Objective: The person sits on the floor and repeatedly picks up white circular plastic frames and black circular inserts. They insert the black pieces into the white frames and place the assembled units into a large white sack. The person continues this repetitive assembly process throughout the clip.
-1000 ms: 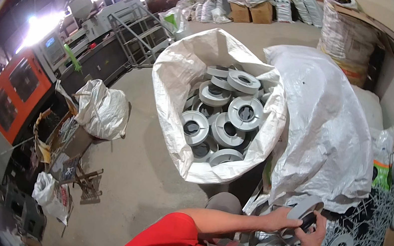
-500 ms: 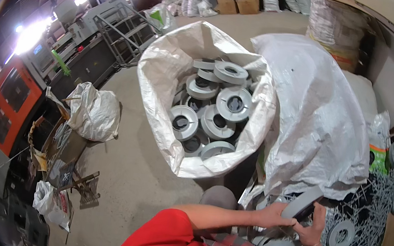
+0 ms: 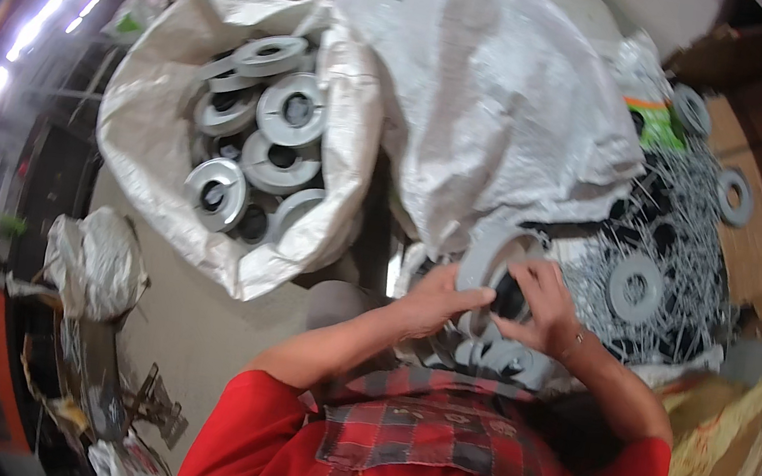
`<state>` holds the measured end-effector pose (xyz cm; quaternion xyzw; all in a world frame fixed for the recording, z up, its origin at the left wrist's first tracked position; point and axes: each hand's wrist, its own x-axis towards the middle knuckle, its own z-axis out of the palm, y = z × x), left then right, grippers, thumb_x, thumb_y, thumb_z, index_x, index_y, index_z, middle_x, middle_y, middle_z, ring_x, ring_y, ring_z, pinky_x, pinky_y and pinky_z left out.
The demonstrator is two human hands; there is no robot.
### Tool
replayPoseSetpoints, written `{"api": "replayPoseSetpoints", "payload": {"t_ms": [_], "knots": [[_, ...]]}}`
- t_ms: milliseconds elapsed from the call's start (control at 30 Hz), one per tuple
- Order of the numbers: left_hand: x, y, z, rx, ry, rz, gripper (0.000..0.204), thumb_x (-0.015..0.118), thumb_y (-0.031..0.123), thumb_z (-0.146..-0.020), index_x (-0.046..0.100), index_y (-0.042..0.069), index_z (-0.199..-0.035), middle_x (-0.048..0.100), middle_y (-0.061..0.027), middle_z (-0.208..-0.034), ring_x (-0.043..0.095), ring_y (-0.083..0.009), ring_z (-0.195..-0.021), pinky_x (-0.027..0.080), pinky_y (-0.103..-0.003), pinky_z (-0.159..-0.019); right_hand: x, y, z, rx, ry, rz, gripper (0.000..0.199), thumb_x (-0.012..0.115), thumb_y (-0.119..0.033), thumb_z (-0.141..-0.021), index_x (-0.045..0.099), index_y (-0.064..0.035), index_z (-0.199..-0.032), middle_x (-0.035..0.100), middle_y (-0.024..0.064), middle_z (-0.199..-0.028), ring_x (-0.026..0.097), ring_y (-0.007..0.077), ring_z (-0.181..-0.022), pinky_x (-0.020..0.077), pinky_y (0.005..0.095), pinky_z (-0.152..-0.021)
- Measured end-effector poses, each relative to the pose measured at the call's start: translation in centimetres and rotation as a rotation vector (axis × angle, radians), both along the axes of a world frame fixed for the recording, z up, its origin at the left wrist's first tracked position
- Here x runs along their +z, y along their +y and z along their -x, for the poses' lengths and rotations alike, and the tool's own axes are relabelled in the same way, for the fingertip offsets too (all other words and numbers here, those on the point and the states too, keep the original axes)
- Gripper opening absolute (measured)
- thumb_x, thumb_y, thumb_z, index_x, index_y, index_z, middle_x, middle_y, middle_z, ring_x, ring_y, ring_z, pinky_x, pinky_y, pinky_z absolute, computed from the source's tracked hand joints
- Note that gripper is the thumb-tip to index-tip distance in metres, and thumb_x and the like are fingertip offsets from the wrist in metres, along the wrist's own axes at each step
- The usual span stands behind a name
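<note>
Out front: left hand [image 3: 436, 302] clasps grey ring [image 3: 484, 254], right hand [image 3: 542, 311] pinches core [image 3: 511, 299].

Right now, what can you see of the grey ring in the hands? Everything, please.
The grey ring is broad-rimmed, smooth and plastic-looking, slightly blurred. It is tilted up on edge, in front of the person's apron. The left hand grips its lower left side, thumb toward the opening. A round black piece shows at the opening, held by the right hand; whether it is seated is unclear. More grey parts lie below; contact with them can't be told.
</note>
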<state>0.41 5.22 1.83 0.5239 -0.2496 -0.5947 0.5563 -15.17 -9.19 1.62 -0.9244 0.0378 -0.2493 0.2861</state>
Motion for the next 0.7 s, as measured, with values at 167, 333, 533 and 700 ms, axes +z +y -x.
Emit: {"api": "replayPoseSetpoints", "payload": {"t_ms": [167, 333, 533, 700], "knots": [[1.0, -0.6, 0.8, -0.090, -0.839, 0.413, 0.067, 0.059, 0.012, -0.085, 0.025, -0.004, -0.140, 0.041, -0.0220, -0.136, 0.043, -0.0281, -0.125, 0.033, -0.037, -0.104, 0.1, 0.1, -2.8, -0.225, 0.028, -1.623, 0.051, 0.058, -0.046, -0.086, 0.060, 0.0003, -0.106, 0.062, 0.0123, -0.084, 0.061, 0.0229, -0.069, 0.0532, 0.0344, -0.059], [5.9, -0.2, -6.2, 0.172, -1.505, 0.541, 0.078, 0.065, 0.003, -0.074, 0.026, -0.003, -0.141, 0.026, -0.0240, -0.146, 0.026, -0.0370, -0.136, 0.020, -0.042, -0.111, -5.4, -5.7, -3.8, -0.242, 0.261, -1.443, 0.067, 0.043, -0.062, -0.087, 0.062, 0.0027, -0.094, 0.065, 0.0158, -0.077, 0.064, 0.0263, -0.065, 0.0519, 0.0350, -0.055], [9.4, -2.0, -6.7, 0.729, -1.003, 0.611, 0.081, 0.072, 0.016, -0.076, 0.027, -0.004, -0.141, 0.029, -0.0216, -0.146, 0.027, -0.0290, -0.136, 0.020, -0.038, -0.111, -17.1, -4.0, -4.8, -0.412, 0.915, -0.548, 0.076, 0.062, -0.054, -0.078, 0.054, 0.0120, -0.115, 0.055, 0.0316, -0.116, 0.056, 0.0393, -0.109, 0.0444, 0.0394, -0.093], [2.7, -2.6, -1.1, -0.044, -1.007, 0.097, 0.065, 0.071, 0.018, -0.078, 0.042, 0.000, -0.134, 0.041, -0.0203, -0.139, 0.037, -0.0283, -0.131, 0.032, -0.038, -0.106, -23.8, 0.1, -7.6, -0.631, 0.915, -0.605, 0.076, 0.072, -0.042, -0.071, 0.045, 0.0085, -0.122, 0.057, 0.0298, -0.113, 0.058, 0.0359, -0.108, 0.0443, 0.0371, -0.094]]}}
